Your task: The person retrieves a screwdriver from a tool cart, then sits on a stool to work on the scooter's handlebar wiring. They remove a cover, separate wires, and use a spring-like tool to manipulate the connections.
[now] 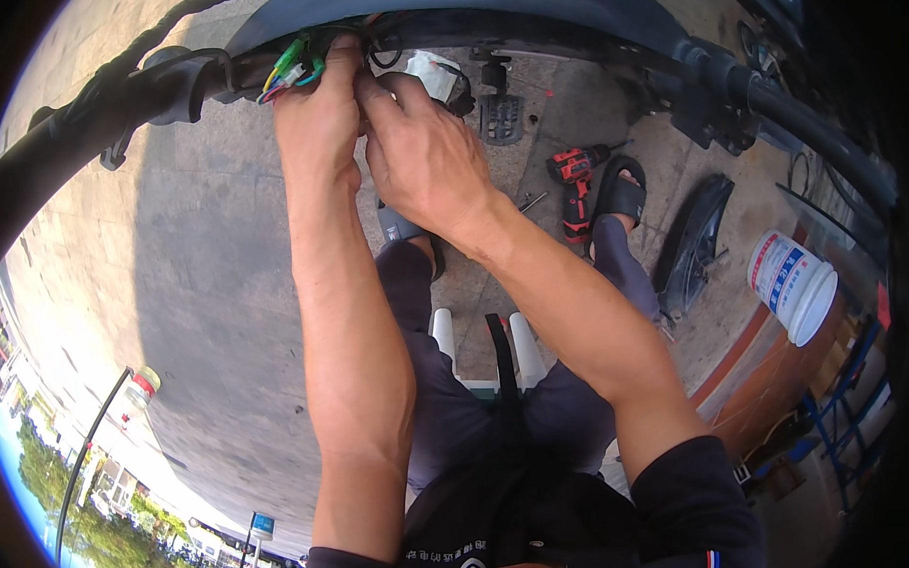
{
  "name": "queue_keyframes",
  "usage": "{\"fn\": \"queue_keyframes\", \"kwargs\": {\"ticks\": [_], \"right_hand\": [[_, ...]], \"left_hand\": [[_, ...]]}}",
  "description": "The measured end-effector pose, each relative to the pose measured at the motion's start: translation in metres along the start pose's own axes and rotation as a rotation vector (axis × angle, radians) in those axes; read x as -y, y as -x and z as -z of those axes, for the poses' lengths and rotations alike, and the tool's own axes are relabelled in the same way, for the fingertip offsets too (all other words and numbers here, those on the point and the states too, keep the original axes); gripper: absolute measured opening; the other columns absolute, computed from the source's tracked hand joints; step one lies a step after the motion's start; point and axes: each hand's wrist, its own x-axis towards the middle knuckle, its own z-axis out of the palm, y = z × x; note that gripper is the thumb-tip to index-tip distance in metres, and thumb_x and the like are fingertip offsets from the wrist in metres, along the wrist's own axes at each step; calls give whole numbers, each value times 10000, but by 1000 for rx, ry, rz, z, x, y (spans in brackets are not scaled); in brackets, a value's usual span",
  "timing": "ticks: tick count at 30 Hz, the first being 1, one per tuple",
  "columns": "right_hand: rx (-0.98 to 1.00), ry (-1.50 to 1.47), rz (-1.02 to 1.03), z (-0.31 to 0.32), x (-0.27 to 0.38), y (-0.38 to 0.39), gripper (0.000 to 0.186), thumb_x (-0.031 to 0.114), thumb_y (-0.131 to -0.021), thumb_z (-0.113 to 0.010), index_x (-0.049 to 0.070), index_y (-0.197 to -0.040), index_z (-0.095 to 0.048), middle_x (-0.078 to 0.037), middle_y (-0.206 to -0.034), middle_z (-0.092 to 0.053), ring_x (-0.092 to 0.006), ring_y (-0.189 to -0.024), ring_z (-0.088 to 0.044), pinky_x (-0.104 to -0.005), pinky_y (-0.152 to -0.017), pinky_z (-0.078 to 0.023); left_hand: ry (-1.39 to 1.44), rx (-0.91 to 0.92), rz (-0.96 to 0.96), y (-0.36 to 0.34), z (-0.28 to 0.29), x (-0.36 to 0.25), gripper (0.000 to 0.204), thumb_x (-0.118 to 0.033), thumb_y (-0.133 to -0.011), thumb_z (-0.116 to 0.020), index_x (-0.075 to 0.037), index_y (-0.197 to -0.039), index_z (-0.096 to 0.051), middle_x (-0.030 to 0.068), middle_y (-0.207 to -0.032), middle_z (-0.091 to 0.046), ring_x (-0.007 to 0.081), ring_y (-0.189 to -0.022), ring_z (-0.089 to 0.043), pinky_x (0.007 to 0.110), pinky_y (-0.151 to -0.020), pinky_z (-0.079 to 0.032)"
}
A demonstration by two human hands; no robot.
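My left hand (315, 114) reaches up to the underside of a dark, curved vehicle body panel (455, 9). Its fingers are closed at a bundle of coloured wires (294, 67) with green and white connectors; the fingertips are partly hidden. Pressed close beside it, my right hand (425, 145) has bent fingers, their tips tucked against the left hand and under the panel's edge. Whatever they pinch is hidden. A thin black cable loop (386, 56) hangs just above the right hand's knuckles.
Black handlebar-like tubes (59, 148) curve across both upper sides. On the paved ground are a red and black cordless drill (575, 185), a pedal (502, 118), and a black curved fender (695, 241). A white bucket (795, 285) lies tilted at the right. White stool parts (525, 352) show between my legs.
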Motion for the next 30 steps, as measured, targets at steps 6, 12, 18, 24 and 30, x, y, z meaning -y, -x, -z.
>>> {"fn": "queue_keyframes", "kwargs": {"ticks": [6,12,18,24,30], "right_hand": [[-71,-101,32,-1,-1,1,318,120,-870,-617,-14,-1157,-593,-230,-1081,-624,-373,-869,-681,-458,-761,-565],[-349,-649,-354,0,-29,-34,253,231,-891,-671,7,-1009,-693,-138,-905,-741,-249,-799,-724,-360,-751,-559],[-160,-682,-327,-5,-47,-57,245,205,-849,-715,17,-1005,-693,-132,-926,-747,-254,-810,-724,-347,-767,-558],[-357,-276,-38,-3,-46,-53,139,117,-876,-674,67,-1003,-698,-116,-948,-716,-219,-695,-697,-338,-626,-540],[-369,-159,13,-2,-36,-51,139,104,-803,-693,130,-933,-733,-114,-935,-682,-309,-759,-679,-393,-706,-548]], "left_hand": [[-32,63,-85,-4,4,8,241,-53,-842,-753,27,-1061,-689,85,-979,-720,153,-820,-657,288,-690,-521],[-80,60,48,0,7,3,222,-185,-899,-745,-58,-1066,-673,25,-900,-682,106,-636,-588,218,-510,-467],[-85,36,119,2,5,-4,213,-208,-903,-741,-68,-1046,-668,20,-887,-664,106,-580,-542,217,-495,-435],[-38,52,138,0,7,-3,202,-191,-906,-733,-71,-1052,-663,22,-881,-651,110,-570,-542,221,-483,-432],[-40,65,112,0,7,-3,195,-186,-914,-724,-70,-1057,-661,24,-872,-651,109,-559,-544,217,-470,-425]]}}
